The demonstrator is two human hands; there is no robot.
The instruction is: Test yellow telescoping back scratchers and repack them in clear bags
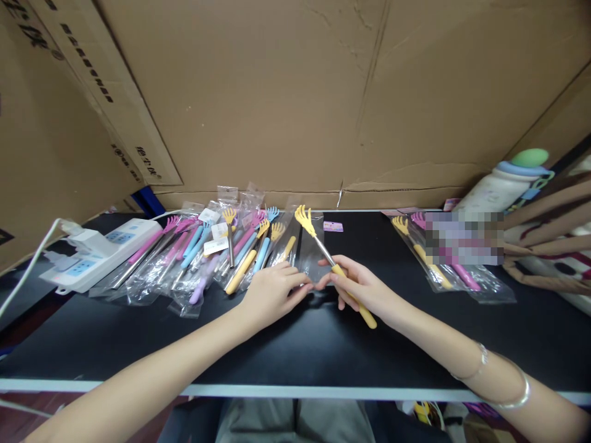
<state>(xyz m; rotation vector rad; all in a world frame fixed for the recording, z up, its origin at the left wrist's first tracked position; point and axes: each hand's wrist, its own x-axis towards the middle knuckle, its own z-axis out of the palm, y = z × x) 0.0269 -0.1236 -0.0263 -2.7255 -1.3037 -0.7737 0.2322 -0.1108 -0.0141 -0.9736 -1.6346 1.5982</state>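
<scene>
A yellow back scratcher (324,251) with a metal rod and claw-shaped head is in my right hand (355,284), tilted with its claw pointing away and left. My right fingers are wrapped round its handle. Under the claw, a clear plastic bag (312,249) lies flat on the table. My left hand (272,290) pinches at the bag's near edge, where its fingertips meet those of my right hand. A small purple card (333,227) lies just beyond the bag, to its right.
Several bagged back scratchers (198,246) in pink, blue, purple and yellow lie left on the black table (295,360). A white power strip (108,252) is beyond them. Yellow and pink bagged scratchers (431,264) lie right, near a white bottle (496,187) and a striped bag (554,234).
</scene>
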